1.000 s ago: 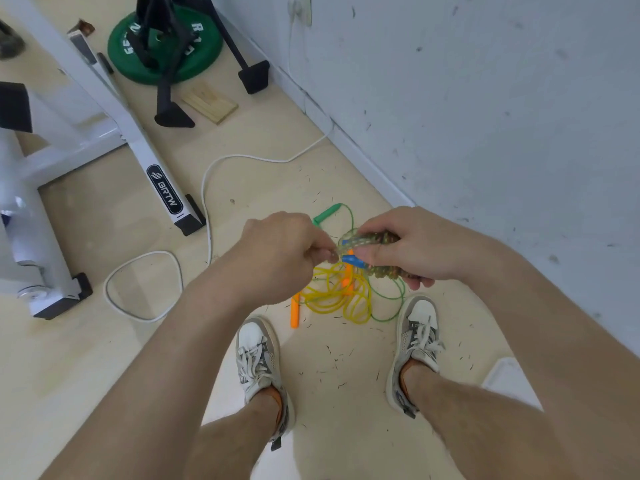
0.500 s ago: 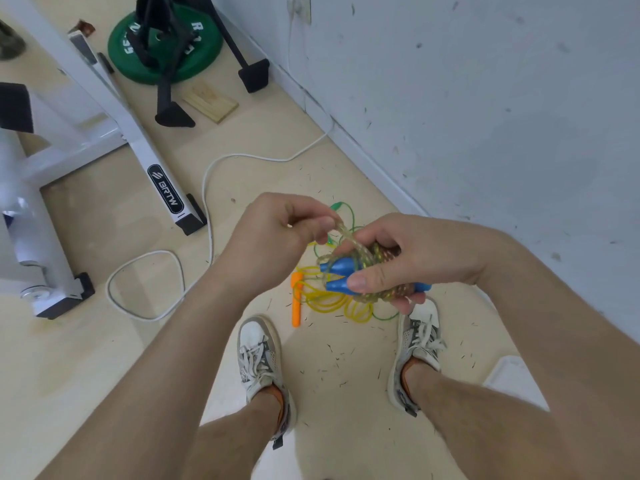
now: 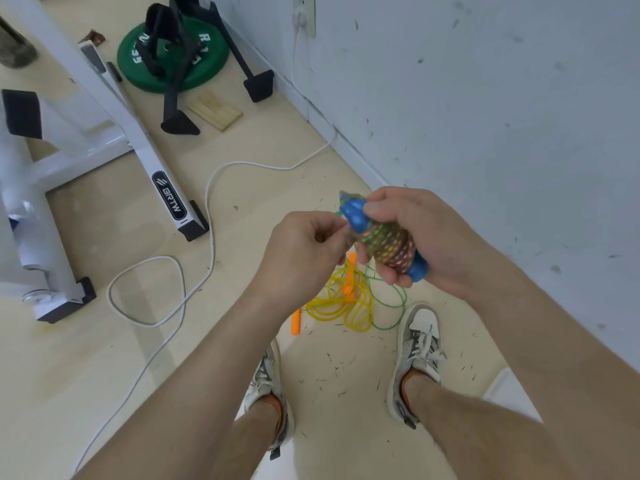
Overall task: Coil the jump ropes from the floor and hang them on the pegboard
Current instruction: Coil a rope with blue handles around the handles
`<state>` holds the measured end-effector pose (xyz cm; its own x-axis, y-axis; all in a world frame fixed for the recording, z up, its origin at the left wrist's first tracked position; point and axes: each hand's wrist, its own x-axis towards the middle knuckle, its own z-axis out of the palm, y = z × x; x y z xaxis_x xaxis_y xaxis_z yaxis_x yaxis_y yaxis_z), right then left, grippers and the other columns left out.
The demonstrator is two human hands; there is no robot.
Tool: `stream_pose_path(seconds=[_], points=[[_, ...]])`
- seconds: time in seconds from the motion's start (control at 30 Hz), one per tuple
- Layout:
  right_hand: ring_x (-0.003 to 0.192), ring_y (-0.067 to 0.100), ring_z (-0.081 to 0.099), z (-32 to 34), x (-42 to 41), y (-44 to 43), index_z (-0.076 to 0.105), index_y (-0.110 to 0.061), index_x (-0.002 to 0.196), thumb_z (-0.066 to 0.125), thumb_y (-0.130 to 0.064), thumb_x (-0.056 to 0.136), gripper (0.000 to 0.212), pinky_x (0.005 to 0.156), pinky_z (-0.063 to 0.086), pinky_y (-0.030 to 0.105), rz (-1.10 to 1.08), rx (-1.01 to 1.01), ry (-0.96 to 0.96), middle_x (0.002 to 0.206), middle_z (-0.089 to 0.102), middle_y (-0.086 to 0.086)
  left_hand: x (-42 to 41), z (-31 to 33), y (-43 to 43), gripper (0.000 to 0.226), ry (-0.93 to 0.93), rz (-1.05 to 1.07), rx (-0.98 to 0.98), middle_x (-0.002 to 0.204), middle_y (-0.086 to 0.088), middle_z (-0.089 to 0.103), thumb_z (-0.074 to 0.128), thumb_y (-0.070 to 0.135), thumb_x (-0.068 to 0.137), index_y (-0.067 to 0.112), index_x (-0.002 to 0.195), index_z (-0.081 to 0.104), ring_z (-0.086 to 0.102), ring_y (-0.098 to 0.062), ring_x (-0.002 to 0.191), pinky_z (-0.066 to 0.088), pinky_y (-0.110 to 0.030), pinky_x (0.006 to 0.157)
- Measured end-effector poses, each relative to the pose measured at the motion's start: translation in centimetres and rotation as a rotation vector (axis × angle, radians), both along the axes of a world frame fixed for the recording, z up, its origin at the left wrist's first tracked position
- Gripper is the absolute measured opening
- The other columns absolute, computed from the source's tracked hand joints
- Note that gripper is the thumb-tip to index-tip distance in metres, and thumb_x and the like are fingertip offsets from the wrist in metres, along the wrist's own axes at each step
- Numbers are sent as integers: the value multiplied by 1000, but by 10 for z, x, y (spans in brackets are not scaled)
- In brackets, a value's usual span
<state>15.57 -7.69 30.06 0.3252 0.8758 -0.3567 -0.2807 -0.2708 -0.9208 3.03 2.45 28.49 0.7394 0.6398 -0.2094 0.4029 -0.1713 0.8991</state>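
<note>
**Head view, looking down.** The right hand (image 3: 426, 237) holds the blue-handled rope (image 3: 388, 245) in the air above the floor (image 3: 242, 341). Its grip is clamped round the bundle, fingers beneath and thumb on top, so that the turns of speckled cord cannot spring loose. The cord is wound about the two blue handles (image 3: 353, 216), which lie side by side as a core. Their ends show at the upper left and lower right of the bundle.

The left hand (image 3: 304, 251) meets the bundle at its left side. Its grip is closed, thumb against forefinger, apparently pinching the cord's free end, though the strand itself is too small to make out. This arrangement suggests the finishing step of coiling: one hand fixes the coil while the other tucks or tightens the tail.

The remaining ropes lie uncoiled on the floor just ahead of the shoes (image 3: 420, 341) and near the wall (image 3: 485, 116). A yellow rope (image 3: 346, 311) with orange handles (image 3: 295, 322) is tangled with a thin green rope (image 3: 404, 301).

The pegboard is not in view, so hanging appears not yet begun. By this reckoning, one coil of three is nearly complete.

A white cable (image 3: 152, 292) loops across the floor to the left, beside a white machine frame (image 3: 145, 157) and apart from the ropes.
</note>
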Motion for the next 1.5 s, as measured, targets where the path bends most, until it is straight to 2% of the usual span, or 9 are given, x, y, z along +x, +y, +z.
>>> stream_pose_path(seconds=[0.13,0.3,0.43,0.53,0.77,0.97,1.1,1.33,1.5], points=[[31,20,41,1,-3,6,56,-5,81,42,-27,90,28,33,25,15,-144,-30,262,56,56,14,-1,12,-2,7,-210,157,-74,60,5,65,77,13,80,19,79,73,56,-3,55,44,-14,55],[28,17,39,1,-7,8,58,-9,77,47,-35,67,29,32,18,13,-163,25,471,53,54,12,-3,19,-4,18,-401,140,-232,68,-8,62,77,1,74,7,89,69,56,-19,68,50,-26,69],[27,17,39,-2,-10,9,65,-8,71,46,-35,70,33,30,19,12,-138,71,546,55,53,13,-11,19,6,15,-371,53,16,75,-2,59,78,14,74,21,87,74,53,-8,67,48,-21,63],[26,16,40,-3,-15,11,56,-8,81,45,-35,72,30,27,22,10,-107,79,599,54,54,12,-14,19,9,11,-345,27,186,83,7,61,70,21,81,29,88,73,54,-6,69,46,-24,59],[26,15,40,-5,-26,15,58,-8,87,55,-34,66,34,27,23,11,-84,159,734,55,56,11,-10,23,6,13,-567,255,-371,70,-3,66,58,6,93,7,99,70,47,-12,54,37,-20,50],[29,15,39,-5,-30,19,58,-9,81,45,-35,74,30,31,20,13,-151,134,649,58,55,10,-7,20,0,23,-400,154,249,84,12,67,55,15,96,30,112,63,65,1,80,49,-18,74],[30,14,41,-6,-32,19,62,-7,69,46,-34,73,32,30,24,12,-179,144,646,58,54,10,-7,13,1,34,-332,40,634,75,12,49,45,21,98,10,125,62,52,-14,76,41,-20,75],[30,13,41,-5,-37,19,57,-9,78,45,-34,78,28,29,24,11,-171,134,718,59,53,9,-6,9,8,39,-225,-3,973,76,-8,61,47,6,88,-2,123,62,49,-25,70,33,-24,66],[32,11,42,-5,-37,18,59,-9,78,43,-34,85,31,27,25,11,-186,132,831,60,52,9,-5,14,10,48,-141,-97,1025,76,-11,59,39,8,82,-4,123,61,36,-21,76,32,-27,68]])
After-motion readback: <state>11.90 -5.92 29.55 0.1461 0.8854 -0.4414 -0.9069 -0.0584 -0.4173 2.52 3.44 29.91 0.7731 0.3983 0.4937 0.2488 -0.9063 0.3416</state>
